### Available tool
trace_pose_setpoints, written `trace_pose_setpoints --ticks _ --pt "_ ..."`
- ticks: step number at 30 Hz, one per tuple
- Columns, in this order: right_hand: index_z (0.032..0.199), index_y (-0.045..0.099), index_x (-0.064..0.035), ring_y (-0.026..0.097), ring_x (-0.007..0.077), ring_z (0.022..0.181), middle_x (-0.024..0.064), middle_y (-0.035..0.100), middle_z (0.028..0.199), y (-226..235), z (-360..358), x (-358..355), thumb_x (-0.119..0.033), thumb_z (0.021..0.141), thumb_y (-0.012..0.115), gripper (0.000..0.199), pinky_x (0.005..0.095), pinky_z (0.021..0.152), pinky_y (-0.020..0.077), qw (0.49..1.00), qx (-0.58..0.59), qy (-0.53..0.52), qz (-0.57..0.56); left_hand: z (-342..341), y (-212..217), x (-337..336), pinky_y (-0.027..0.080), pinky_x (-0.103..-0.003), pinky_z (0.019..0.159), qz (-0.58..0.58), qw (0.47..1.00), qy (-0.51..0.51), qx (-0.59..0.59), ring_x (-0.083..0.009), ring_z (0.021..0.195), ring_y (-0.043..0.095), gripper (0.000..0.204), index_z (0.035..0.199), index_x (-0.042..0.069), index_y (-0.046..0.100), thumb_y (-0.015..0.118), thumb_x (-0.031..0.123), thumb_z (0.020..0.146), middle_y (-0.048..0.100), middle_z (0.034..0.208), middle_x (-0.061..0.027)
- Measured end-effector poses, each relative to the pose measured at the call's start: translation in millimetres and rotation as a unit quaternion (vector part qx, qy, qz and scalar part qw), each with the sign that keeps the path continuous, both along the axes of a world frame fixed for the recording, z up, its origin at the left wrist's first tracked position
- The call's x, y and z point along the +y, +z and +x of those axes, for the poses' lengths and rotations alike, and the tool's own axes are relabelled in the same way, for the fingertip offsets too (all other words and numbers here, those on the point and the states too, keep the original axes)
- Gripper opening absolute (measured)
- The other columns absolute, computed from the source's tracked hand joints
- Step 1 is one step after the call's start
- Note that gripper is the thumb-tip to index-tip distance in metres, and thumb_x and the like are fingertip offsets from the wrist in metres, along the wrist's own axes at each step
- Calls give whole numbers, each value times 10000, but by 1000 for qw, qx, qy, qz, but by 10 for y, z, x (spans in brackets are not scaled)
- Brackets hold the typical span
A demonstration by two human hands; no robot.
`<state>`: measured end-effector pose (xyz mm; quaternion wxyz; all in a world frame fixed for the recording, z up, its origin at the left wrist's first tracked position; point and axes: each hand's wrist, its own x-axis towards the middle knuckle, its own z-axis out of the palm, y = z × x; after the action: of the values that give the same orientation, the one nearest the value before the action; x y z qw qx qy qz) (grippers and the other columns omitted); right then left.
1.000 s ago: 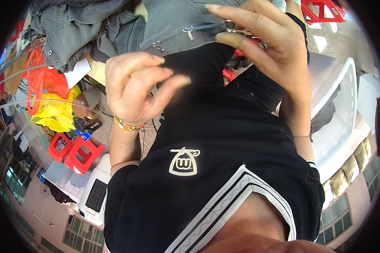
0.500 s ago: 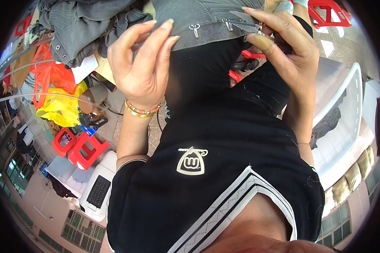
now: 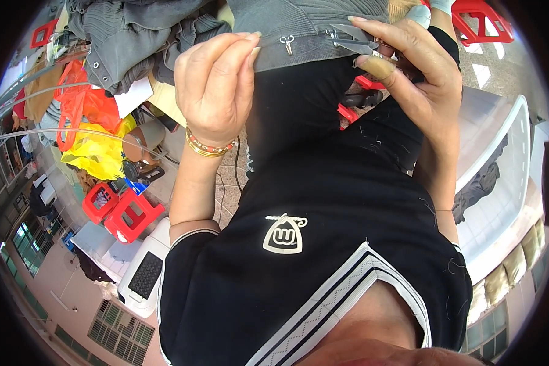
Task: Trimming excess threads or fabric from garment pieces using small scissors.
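Observation:
Dark grey ribbed cloth (image 3: 305, 18) lies across my lap at the top, with a smooth waistband edge facing me. Two metal hooks sit along that band: one hook (image 3: 287, 44) near the middle, another hook (image 3: 332, 36) farther right. My right hand (image 3: 418, 73) grips small thread snips (image 3: 361, 45); their pointed blades are spread apart over the band beside the right hook. A tan wrap covers that thumb's tip. At the band's left part my left hand (image 3: 216, 85) is closed in a pinch, fingertips together; whatever they hold is too small to tell.
More crumpled grey garments (image 3: 125, 39) are heaped at the upper left. Below them are an orange-red bag (image 3: 82, 100), a yellow bag (image 3: 94, 155) and red stools (image 3: 131, 216). On the right stands a translucent bin (image 3: 500, 165) with dark cloth inside.
My left hand has shifted slightly right, and its fingers have closed from loosely apart into a pinch. The snips stay spread near the right hook. The whole view has shifted a little.

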<state>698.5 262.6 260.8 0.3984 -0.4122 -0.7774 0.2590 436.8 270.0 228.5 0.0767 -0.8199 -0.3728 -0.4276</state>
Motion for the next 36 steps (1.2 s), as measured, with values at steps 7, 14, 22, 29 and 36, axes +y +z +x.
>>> trace_pose_setpoints --ticks 7,14,22,29,36 --pt "1154 707 -62 436 63 652 -6 489 771 47 -12 15 -62 737 778 423 208 540 303 1000 -14 -2 18 -40 -39 -2 481 -309 714 -3 1000 -9 -11 -207 792 640 162 965 38 667 711 16 810 687 899 -53" --pt "1148 710 -60 457 83 669 -2 494 763 78 -53 50 -78 732 780 422 222 563 322 999 -14 18 32 -3 85 -95 479 -311 733 -44 997 -5 -55 -235 816 624 109 966 32 634 645 -6 864 674 899 -83" --pt "1142 704 -34 486 110 690 22 515 768 170 -162 72 -72 724 780 427 240 597 367 997 -11 65 49 21 102 -165 485 -279 776 -187 952 -70 -233 -200 859 612 62 952 -17 624 566 -9 931 654 935 -126" --pt "1143 690 -42 539 164 571 67 565 727 652 -396 42 -122 750 805 418 273 526 411 982 -88 36 -165 40 39 -177 488 -276 773 -195 942 -68 -265 -193 859 609 62 955 -18 625 570 -15 925 647 944 -117" --pt "1074 705 -29 576 220 582 77 561 716 648 -552 73 -142 756 792 349 312 526 443 982 -138 30 -129 21 -77 -180 489 -271 747 -176 940 -58 -285 -186 844 608 54 950 -12 630 590 -15 913 645 932 -109"
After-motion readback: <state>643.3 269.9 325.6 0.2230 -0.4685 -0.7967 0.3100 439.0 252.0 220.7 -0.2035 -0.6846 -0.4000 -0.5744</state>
